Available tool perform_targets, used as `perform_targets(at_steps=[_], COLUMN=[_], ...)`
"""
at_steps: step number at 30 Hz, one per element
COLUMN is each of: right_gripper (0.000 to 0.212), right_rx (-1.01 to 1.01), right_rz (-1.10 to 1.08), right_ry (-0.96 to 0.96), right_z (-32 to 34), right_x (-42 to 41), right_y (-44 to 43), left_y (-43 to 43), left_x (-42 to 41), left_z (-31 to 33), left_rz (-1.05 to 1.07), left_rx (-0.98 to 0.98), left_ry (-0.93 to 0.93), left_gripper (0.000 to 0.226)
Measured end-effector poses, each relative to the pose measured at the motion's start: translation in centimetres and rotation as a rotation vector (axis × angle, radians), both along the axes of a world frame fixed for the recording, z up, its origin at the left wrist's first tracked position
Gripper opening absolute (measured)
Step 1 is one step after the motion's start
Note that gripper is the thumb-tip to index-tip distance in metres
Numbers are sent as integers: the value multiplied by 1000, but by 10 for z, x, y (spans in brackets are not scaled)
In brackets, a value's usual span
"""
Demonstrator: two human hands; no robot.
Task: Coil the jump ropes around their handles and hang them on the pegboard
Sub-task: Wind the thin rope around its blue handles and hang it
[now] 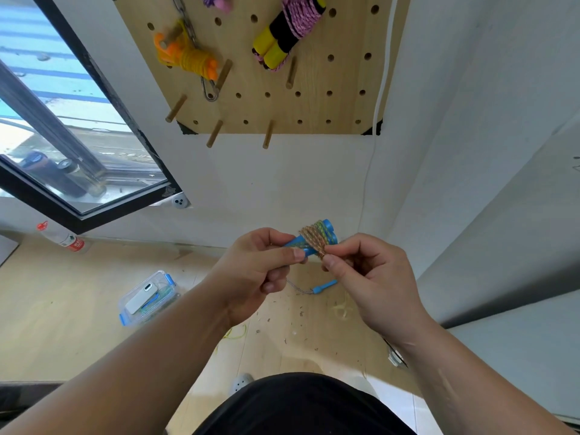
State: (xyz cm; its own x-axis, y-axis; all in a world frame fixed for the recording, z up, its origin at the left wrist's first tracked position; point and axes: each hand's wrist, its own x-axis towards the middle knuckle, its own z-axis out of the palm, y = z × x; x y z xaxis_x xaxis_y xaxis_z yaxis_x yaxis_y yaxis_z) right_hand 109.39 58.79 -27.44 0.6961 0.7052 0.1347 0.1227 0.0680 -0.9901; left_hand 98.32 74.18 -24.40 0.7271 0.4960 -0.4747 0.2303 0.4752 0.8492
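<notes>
Blue handles (328, 231) front and centre, a pair side by side, held up before the white wall, below the pegboard (314, 102) and well apart from it. Multicoloured rope (314, 241) is wound around them in a tight band near the middle. Left hand (257, 274) grips the near end of the handles, fingers curled under, thumb laid along the top right up to the wraps. Right hand (373, 277) comes in close from the other side, thumb and forefinger pinching the rope at the lower edge of the coil, the other fingers curled in behind. Under the hands dangles a short grey braided cord (298, 287) with a small blue end piece (324, 286); where it joins I cannot tell, the left hand hides it.

Up on the board, bundles already hanging: an orange jump rope (188, 56) wrapped in yellow cord, on a peg at the left beside a metal chain (185, 20), and a yellow-and-black-handled rope (282, 36) wrapped in pink cord to the right. A purple bundle (213, 0) just peeks in at the top edge. Wooden pegs (267, 134) stick out along the lower rows, and a white cable (375, 130) runs down the wall by the board's right edge.

Down on the wooden floor (62, 324): a clear plastic box (166, 293) with blue clips, a red-capped bottle (62, 239) under the window (78, 171), and scattered scraps
</notes>
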Motion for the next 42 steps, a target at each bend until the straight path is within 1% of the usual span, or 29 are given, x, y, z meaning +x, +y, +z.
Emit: perform_targets(at_steps=[2, 5, 7, 10, 11, 13, 15, 19, 21, 23, 24, 25, 26, 27, 29, 30, 32, 34, 36, 37, 39, 42], right_gripper=[15, 9, 7, 10, 13, 15, 13, 14, 10, 14, 18, 16, 10, 3, 9, 12, 15, 16, 14, 13, 15, 20], right_rx=[23, 57, 70, 52, 30, -11, -23, -45, -111, -217, -279, -342, -406, -467, -586, -639, -715, -758, -769, -759, -722, -646], right_rz=[-17, -24, -22, 8, 21, 38, 48, 116, 210, 354, 446, 543, 616, 668, 717, 726, 704, 628, 532, 479, 389, 325], right_ry=[-6, 9, 10, 12, 11, 11, 3, -35, -71, -109, -126, -155, -211, -283, -419, -471, -609, -736, -817, -823, -770, -695], right_z=[1, 3, 4, 1, -1, -9, -15, -19, -17, -13, -10, -7, -5, -3, -1, 2, 7, 10, 13, 15, 17, 14], right_x=[0, 0, 0, 2, 3, 4, 6, 19, 30, 44, 50, 55, 59, 61, 63, 64, 64, 58, 47, 40, 29, 20], right_y=[1, 3, 3, 2, 1, -3, -4, 1, 2, 2, 3, 5, 8, 11, 20, 24, 33, 42, 49, 51, 51, 46], left_y=[-3, -6, -8, -8, -5, 0, 0, -5, -3, 3, 4, 5, 5, 4, -2, -4, -7, -6, -5, -4, 0, 7], left_x=[2, 7, 9, 9, 9, 7, 3, -4, -8, -12, -15, -18, -20, -23, -25, -24, -20, -15, -10, -7, -4, -1], left_z=[3, 4, 4, 7, 8, 11, 13, 9, 7, 6, 5, 3, 1, -1, -3, -5, -8, -13, -19, -22, -26, -28], left_rz=[48, 144, 163, 197, 225, 241, 171, -61, -158, -248, -297, -354, -420, -489, -597, -610, -566, -500, -429, -381, -243, -38], left_rx=[91, 180, 143, 8, -48, -111, -123, -146, -148, -116, -78, -31, 20, 80, 232, 324, 509, 661, 784, 833, 846, 668], left_ry=[11, 6, 7, -6, -34, -85, -89, -83, -88, -70, -46, -14, 25, 68, 170, 237, 350, 408, 439, 450, 446, 375], left_gripper=[23, 21, 17, 11, 11, 21, 29, 24, 24, 26, 27, 28, 28, 27, 24, 24, 23, 22, 22, 23, 23, 27])
